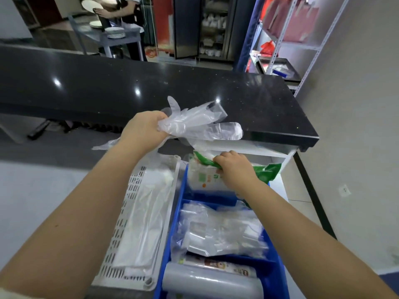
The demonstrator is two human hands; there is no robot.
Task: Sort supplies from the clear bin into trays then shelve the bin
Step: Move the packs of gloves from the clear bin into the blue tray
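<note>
The blue divided plastic tray (170,223) holds a translucent roll (211,284) nearest, clear plastic bags (220,231) midway and, farthest, a green-and-white packet (205,180) pinched by the right grip (235,169), the white slotted basket (129,203) beside it holds flat clear-wrapped packs (146,214), and the left grip (143,128) clutches clear plastic gloves (194,124) over the black surface (151,87).

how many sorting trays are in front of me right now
2. A white slotted tray sits on the left, a blue divided tray beside it on the right; the right hand grips a green-and-white pack in its far compartment. Others may be out of frame.
</note>
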